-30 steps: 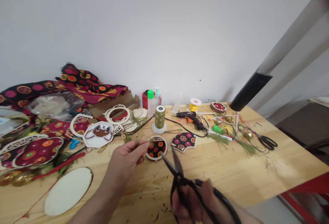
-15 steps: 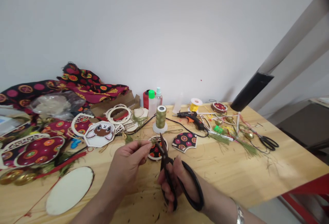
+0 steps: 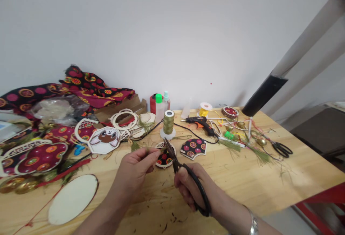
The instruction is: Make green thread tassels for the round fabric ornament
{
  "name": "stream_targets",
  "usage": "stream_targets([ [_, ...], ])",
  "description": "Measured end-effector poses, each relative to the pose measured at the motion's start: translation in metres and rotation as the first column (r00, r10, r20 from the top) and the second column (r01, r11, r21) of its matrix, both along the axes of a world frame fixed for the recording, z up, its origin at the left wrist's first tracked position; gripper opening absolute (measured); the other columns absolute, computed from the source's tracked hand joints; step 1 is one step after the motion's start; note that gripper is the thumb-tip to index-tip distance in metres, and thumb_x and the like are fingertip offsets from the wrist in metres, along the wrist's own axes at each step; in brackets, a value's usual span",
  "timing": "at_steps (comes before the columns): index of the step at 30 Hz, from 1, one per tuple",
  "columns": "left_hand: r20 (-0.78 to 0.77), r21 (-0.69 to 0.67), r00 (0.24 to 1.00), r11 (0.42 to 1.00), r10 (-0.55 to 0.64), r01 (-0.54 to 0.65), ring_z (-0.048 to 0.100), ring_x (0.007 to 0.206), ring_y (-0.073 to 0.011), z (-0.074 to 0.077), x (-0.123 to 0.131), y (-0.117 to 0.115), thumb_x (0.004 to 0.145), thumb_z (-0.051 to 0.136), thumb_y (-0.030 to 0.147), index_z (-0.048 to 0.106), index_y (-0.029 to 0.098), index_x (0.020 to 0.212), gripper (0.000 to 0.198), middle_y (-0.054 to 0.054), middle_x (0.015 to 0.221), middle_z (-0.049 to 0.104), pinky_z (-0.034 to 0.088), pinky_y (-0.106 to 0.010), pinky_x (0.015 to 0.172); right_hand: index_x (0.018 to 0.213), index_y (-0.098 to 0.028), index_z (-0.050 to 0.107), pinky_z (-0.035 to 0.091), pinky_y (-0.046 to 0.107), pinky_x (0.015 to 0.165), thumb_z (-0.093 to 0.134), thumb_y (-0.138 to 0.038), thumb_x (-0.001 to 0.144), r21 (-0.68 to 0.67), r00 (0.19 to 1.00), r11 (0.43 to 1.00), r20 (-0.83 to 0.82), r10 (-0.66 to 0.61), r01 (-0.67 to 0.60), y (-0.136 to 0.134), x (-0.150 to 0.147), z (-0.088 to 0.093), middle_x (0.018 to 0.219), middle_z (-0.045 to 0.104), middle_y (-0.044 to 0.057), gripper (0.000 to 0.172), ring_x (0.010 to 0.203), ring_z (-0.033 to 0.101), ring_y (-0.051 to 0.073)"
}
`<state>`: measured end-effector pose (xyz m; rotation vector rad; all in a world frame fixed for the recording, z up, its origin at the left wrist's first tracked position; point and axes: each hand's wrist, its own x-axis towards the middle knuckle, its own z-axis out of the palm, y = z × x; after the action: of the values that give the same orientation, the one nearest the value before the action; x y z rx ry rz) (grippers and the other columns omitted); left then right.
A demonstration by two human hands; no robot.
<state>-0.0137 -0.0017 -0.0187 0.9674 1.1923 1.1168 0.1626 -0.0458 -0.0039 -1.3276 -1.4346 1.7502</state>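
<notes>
My left hand (image 3: 137,165) is closed in a pinch, thumb against forefinger, over the wooden table. Whatever is between those fingertips is too small to name. A pair of black-handled scissors (image 3: 176,162) is in my right hand (image 3: 192,184), with the blades nearly together and pointing up and left, close to my left fingertips. Beneath the blades lies a round frame with dark flowered fabric (image 3: 163,161), partly covered by my fingers and the scissors. Just behind it stands a spool of olive thread (image 3: 169,123). To the right rests a fan-shaped patterned piece (image 3: 193,148).
A glue gun (image 3: 201,123) with a black cord lies behind. On the left are a sheep-face piece (image 3: 104,140), a white oval (image 3: 73,199) and heaped fabric (image 3: 91,87). Other scissors (image 3: 282,149) lie right. Dark scraps dot the table (image 3: 231,177) near my hands.
My right hand has turned and shifted slightly right; the scissors' blades have come closer together and tilt further left. My left hand holds nearly still.
</notes>
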Motion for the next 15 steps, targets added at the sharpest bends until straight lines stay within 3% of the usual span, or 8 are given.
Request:
stream_targets([
  [4, 0.038, -0.042, 0.998, 0.998, 0.052, -0.050, 0.035, 0.045, -0.0058, 0.001, -0.001, 0.002, 0.063, 0.075, 0.031, 0.070, 0.013, 0.068, 0.019, 0.005, 0.047, 0.050, 0.024, -0.019, 0.044, 0.078, -0.016, 0.049, 0.027, 0.020, 0.041, 0.035, -0.059, 0.085, 0.141, 0.982, 0.989, 0.186, 0.022, -0.049, -0.005, 0.018, 0.003, 0.054, 0.038, -0.005, 0.046, 0.046, 0.034, 0.008],
  [7, 0.138, -0.084, 0.983, 0.991, 0.120, -0.109, 0.036, 0.046, -0.0054, 0.002, -0.002, 0.004, 0.059, 0.078, 0.028, 0.069, 0.013, 0.065, 0.018, 0.005, 0.049, 0.052, 0.025, -0.019, 0.044, 0.078, -0.016, 0.055, 0.029, 0.020, 0.046, 0.052, -0.047, 0.081, 0.284, 0.898, 0.945, 0.439, 0.022, -0.162, -0.011, 0.045, 0.012, 0.064, 0.050, -0.002, 0.031, 0.055, 0.041, 0.010],
  [9, 0.183, -0.100, 0.973, 0.987, 0.141, -0.124, 0.036, 0.046, -0.0054, 0.004, -0.001, 0.005, 0.057, 0.079, 0.026, 0.069, 0.013, 0.063, 0.017, 0.005, 0.049, 0.052, 0.026, -0.018, 0.044, 0.072, -0.017, 0.056, 0.028, 0.021, 0.047, 0.064, -0.044, 0.070, 0.303, 0.774, 0.922, 0.633, -0.005, -0.243, -0.015, 0.068, 0.016, 0.063, 0.054, -0.002, 0.028, 0.055, 0.043, 0.011],
  [11, 0.197, -0.114, 0.971, 0.987, 0.138, -0.117, 0.036, 0.045, -0.0052, 0.005, -0.001, 0.005, 0.057, 0.078, 0.025, 0.068, 0.013, 0.060, 0.017, 0.005, 0.048, 0.050, 0.026, -0.018, 0.043, 0.068, -0.019, 0.057, 0.030, 0.023, 0.049, 0.068, -0.042, 0.065, 0.295, 0.595, 0.911, 0.801, -0.070, -0.290, -0.020, 0.094, 0.016, 0.062, 0.058, -0.001, 0.026, 0.055, 0.048, 0.013],
  [13, 0.213, -0.130, 0.969, 0.986, 0.128, -0.102, 0.036, 0.044, -0.0052, 0.006, 0.000, 0.006, 0.057, 0.079, 0.025, 0.067, 0.012, 0.059, 0.017, 0.005, 0.047, 0.049, 0.026, -0.018, 0.042, 0.073, -0.019, 0.060, 0.035, 0.025, 0.053, 0.061, -0.032, 0.071, 0.283, 0.431, 0.912, 0.892, -0.135, -0.298, -0.023, 0.123, 0.011, 0.067, 0.064, 0.003, 0.013, 0.060, 0.056, 0.017],
  [15, 0.230, -0.144, 0.966, 0.986, 0.118, -0.086, 0.037, 0.044, -0.0053, 0.007, 0.000, 0.006, 0.056, 0.079, 0.024, 0.067, 0.012, 0.059, 0.018, 0.005, 0.047, 0.050, 0.026, -0.018, 0.041, 0.078, -0.018, 0.061, 0.039, 0.026, 0.054, 0.052, -0.027, 0.076, 0.281, 0.336, 0.914, 0.925, -0.177, -0.292, -0.024, 0.149, 0.003, 0.074, 0.066, 0.006, 0.012, 0.061, 0.060, 0.019],
])
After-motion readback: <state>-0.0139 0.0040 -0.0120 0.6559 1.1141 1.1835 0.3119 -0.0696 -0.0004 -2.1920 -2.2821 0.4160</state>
